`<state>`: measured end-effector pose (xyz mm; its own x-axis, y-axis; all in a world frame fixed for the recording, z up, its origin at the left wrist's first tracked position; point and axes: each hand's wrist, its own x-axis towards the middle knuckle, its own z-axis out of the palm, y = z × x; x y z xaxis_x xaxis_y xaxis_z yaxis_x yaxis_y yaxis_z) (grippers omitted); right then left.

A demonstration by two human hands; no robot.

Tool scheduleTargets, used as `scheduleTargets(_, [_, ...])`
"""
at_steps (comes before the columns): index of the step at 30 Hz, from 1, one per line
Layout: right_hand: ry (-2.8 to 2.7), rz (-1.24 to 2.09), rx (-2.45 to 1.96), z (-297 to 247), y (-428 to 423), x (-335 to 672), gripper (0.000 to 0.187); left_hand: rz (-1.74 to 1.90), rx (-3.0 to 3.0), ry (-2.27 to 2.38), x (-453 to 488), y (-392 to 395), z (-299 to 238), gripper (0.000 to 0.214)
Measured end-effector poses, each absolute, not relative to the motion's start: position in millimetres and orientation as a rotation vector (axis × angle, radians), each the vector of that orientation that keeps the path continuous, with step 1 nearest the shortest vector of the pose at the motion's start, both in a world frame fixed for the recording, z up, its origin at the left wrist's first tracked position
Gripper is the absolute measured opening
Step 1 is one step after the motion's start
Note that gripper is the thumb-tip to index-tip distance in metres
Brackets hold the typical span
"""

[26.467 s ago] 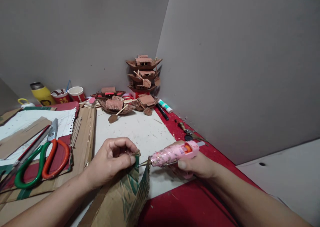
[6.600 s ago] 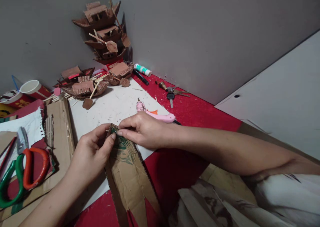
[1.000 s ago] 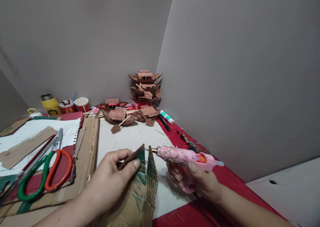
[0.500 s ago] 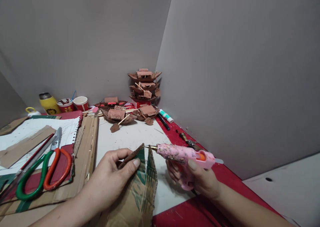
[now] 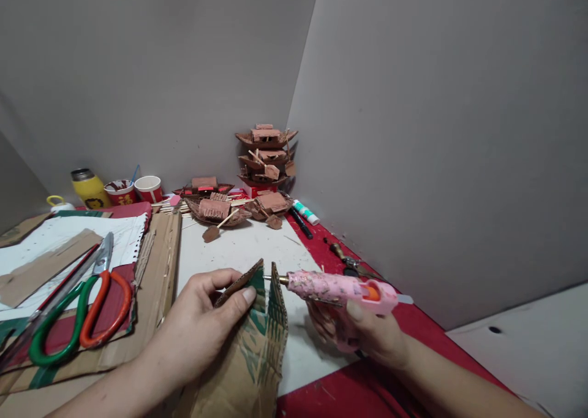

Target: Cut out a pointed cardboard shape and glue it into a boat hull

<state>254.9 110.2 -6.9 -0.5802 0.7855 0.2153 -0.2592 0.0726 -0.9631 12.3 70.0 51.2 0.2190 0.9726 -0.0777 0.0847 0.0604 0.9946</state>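
Between thumb and fingers, my left hand [image 5: 209, 323] pinches a bent piece of brown cardboard [image 5: 243, 360] with green print. Its top has a slit between two pointed flaps. A pink hot glue gun [image 5: 331, 289], speckled with bits of debris, is gripped in my right hand [image 5: 372, 332]. The metal nozzle points left and reaches into the slit between the flaps, close to the left flap's edge. Whether the tip touches the cardboard is hard to tell. A clear glue stick pokes out of the gun's back end.
Scissors [image 5: 85, 317] with green and orange handles lie on cardboard sheets at left. Several cardboard model boats [image 5: 215, 211] stand at the back, some stacked [image 5: 266, 139]. Paper cups [image 5: 148, 190], a yellow bottle [image 5: 89, 190], a glue tube [image 5: 305, 212] and a black marker [image 5: 301, 223] are near the walls.
The glue gun's nozzle has shifted slightly downward along the slit in the cardboard. Both hands keep their holds.
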Motion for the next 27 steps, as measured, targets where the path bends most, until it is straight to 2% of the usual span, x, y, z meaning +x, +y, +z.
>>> scheduleTargets(27, [-1.544, 1.766, -0.489, -5.4, 110.4, 256.0, 0.049, 1.0, 1.292, 1.137, 9.4, 69.8, 59.5, 0.025])
